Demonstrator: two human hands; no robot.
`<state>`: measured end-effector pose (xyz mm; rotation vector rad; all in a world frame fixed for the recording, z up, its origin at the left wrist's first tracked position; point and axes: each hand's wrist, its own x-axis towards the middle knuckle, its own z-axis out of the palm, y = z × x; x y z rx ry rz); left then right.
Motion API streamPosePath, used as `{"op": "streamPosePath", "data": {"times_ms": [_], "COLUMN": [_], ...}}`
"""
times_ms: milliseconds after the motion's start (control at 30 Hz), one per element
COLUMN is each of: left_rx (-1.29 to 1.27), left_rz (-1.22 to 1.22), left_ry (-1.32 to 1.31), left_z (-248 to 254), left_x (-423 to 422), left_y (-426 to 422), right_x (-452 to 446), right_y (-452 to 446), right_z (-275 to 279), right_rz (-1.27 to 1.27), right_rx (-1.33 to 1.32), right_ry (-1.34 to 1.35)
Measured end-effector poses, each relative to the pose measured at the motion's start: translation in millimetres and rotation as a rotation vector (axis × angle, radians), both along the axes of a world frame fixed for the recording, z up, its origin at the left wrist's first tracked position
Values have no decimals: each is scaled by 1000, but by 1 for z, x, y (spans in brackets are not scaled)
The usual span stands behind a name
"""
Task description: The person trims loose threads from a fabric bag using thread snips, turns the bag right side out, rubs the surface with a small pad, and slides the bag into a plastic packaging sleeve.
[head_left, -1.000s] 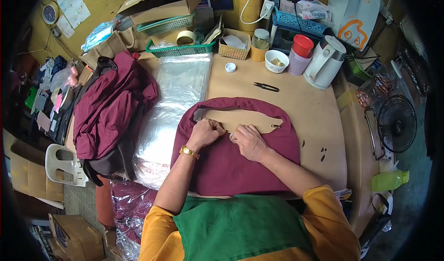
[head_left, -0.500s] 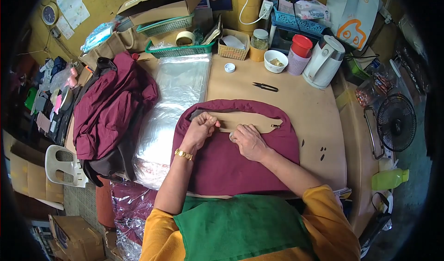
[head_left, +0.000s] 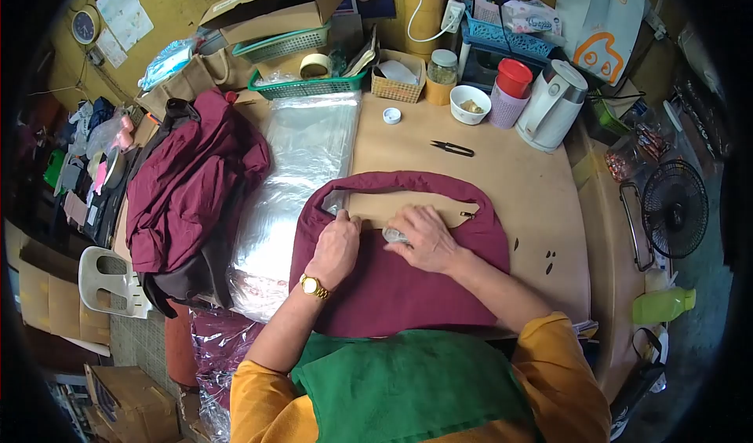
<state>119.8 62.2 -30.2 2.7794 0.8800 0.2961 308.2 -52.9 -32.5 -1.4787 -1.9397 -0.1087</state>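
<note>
A maroon fabric bag (head_left: 400, 294) lies flat before me, its curved strap (head_left: 392, 180) framing a gap where brown table covering shows. At the right end of the gap hangs a small dark zipper pull (head_left: 467, 214). My left hand (head_left: 336, 251), with a gold watch on the wrist, has its fingers closed on the bag's edge at the left of the gap. My right hand (head_left: 427, 239) is curled around a small round whitish object (head_left: 394, 236) over the bag's upper edge; its exact kind is unclear.
Left of the bag are a stack of clear plastic sleeves (head_left: 302, 160) and a heap of maroon and dark fabric (head_left: 192, 184). Thread snips (head_left: 452, 148) and a small white round lid (head_left: 391, 116) lie beyond it. A bowl (head_left: 468, 105) and an electric kettle (head_left: 551, 105) stand behind.
My left hand has come down from above the gap to the bag's edge. Dark material at the gap's upper left has gone from sight. The round object in my right hand shows more.
</note>
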Motion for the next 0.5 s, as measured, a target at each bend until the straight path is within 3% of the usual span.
{"op": "streamPosePath", "data": {"times_ms": [67,100,167,233,300,433,500], "left_rx": [114,226,285,352,336,374,120], "left_rz": [-7,-18,3,22,19,-50,19], "left_ry": [37,80,173,258,358,260,71], "left_z": [10,13,13,18,26,25,16], "left_x": [6,8,11,12,10,-10,-18], "left_y": [3,3,7,9,10,17,25], "right_x": [26,47,99,131,151,179,197], "right_y": [20,32,60,74,82,97,105], "right_z": [21,28,14,-7,-30,-45,-47], "right_rz": [-65,-166,-515,-610,-778,-697,-669], "right_rx": [149,40,-23,14,-260,-226,-348], "right_ry": [40,130,47,-47,-123,-201,-187]}}
